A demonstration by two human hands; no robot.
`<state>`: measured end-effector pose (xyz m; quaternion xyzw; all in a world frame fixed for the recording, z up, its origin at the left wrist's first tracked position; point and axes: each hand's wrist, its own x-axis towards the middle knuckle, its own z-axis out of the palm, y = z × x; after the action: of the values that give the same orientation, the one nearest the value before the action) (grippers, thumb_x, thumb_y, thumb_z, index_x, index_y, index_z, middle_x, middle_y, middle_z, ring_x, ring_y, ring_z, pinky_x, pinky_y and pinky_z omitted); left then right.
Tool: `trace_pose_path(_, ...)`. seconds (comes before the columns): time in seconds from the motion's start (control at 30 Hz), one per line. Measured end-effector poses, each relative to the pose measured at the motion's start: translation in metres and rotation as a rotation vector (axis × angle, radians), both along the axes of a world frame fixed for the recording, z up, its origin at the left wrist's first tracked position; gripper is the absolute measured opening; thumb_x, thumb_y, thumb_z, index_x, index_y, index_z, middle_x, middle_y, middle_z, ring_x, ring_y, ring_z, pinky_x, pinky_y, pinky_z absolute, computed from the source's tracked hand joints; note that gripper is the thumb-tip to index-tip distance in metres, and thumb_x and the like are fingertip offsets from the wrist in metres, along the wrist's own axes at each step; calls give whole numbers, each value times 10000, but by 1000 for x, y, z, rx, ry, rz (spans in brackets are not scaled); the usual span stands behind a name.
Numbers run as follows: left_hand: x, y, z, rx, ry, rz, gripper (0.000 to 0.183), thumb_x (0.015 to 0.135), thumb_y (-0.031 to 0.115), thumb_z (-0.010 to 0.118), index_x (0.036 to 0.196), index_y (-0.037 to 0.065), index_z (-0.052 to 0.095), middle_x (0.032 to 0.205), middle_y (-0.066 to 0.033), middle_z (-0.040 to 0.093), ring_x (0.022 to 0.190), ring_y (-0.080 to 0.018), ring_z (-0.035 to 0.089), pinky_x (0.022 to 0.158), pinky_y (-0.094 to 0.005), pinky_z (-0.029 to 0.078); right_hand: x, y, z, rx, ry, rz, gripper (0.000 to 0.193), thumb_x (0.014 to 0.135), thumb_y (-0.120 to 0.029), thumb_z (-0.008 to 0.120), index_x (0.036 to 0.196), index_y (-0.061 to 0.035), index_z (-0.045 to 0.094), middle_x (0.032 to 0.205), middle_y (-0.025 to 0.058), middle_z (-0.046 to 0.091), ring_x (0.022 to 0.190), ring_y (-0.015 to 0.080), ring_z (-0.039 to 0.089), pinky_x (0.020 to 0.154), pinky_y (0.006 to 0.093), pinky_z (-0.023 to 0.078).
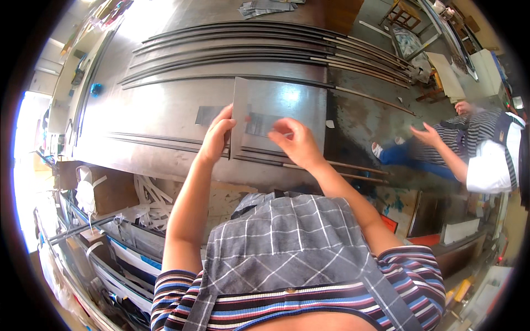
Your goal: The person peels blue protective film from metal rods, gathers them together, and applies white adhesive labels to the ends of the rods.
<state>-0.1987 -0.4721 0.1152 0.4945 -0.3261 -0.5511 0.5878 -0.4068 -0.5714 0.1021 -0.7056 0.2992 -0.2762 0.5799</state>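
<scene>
My left hand (218,138) is closed on the edge of a thin, pale grey sheet (238,113), held upright over the metal-topped table (160,107). To the right of the sheet, my right hand (298,144) is loosely curled, its thumb and forefinger apart and slightly blurred. I see nothing between those fingers. Beyond my left hand lies a flat grey rectangular piece (206,115). Another dark rectangular piece (259,124) shows just left of my right fingertips. Two or so thin dark strips (160,142) run across the near side of the table, passing behind my hands.
Several long dark strips (221,55) lie across the far table, their ends overhanging the right edge. Grey flat pieces (265,7) are stacked at the back. Another person (464,138) stands at right. A rack of panels (127,259) and white strips (152,201) sit at near left.
</scene>
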Motion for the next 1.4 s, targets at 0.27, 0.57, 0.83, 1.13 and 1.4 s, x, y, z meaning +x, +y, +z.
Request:
trace_pose_path(0.27, -68, 74, 11, -68, 692, 341, 899, 905, 688, 199, 1390, -53, 357, 1387, -150, 454, 1258, -274, 440, 1055, -391, 341, 54, 57, 29, -202, 82, 297, 396, 731, -319, 794, 844, -5, 581, 773, 95, 611, 690, 187, 591, 631, 311, 479)
trace_pose_path(0.57, -70, 129, 0, -96, 595, 521, 938, 858, 774, 244, 1415, 28, 352, 1307, -120, 485, 1210, -242, 476, 1029, -379, 380, 78, 95, 7, -24, 67, 536, 401, 720, -339, 773, 820, 0, 582, 841, 128, 609, 774, 256, 601, 692, 360, 484)
trace_pose_path(0.83, -60, 116, -12, -39, 321, 446, 579, 995, 466, 372, 1381, 36, 418, 1245, -86, 537, 1125, -191, 525, 991, -337, 412, 69, 87, -3, 78, 67, 526, 400, 724, -309, 789, 862, 0, 576, 826, 88, 608, 749, 189, 597, 667, 322, 497)
trace_pose_path(1.13, -54, 85, -15, 39, 199, 281, 456, 965, 324, 535, 1307, 24, 504, 1221, -81, 584, 1078, -156, 562, 930, -311, 459, 42, 75, -11, 298, -12, 398, 255, 804, -192, 732, 900, -4, 591, 849, 65, 639, 782, 139, 617, 721, 295, 497)
trace_pose_path(1.4, -61, 75, -9, 22, 133, 265, 526, 899, 200, 653, 1353, 13, 465, 1243, -109, 587, 1072, -156, 575, 941, -317, 458, 32, 69, 6, 503, -249, 157, 273, 868, -252, 695, 900, -2, 591, 837, 62, 654, 803, 128, 630, 720, 262, 502)
